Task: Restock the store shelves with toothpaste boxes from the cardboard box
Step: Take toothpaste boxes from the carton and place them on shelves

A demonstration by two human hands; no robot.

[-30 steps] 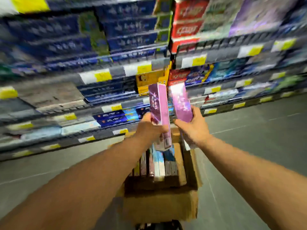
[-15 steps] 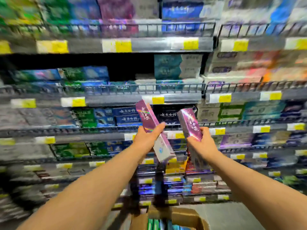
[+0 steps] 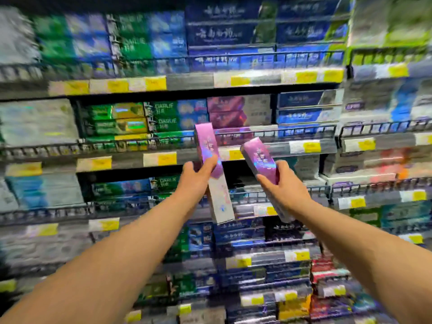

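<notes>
My left hand (image 3: 195, 177) gripped one pink box (image 3: 214, 169), my right hand (image 3: 284, 187) another (image 3: 263, 161), both raised before the shelf (image 3: 196, 157). To do it well, I judged each should turn flat and slide onto the matching pink stack (image 3: 230, 113).

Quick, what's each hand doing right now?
Left hand: closed around a purple toothpaste box.
Right hand: closed around a second purple toothpaste box.

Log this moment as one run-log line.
phase: carry to shelf | left hand: holds purple box | right hand: holds second purple box | matching purple stock: above
</notes>
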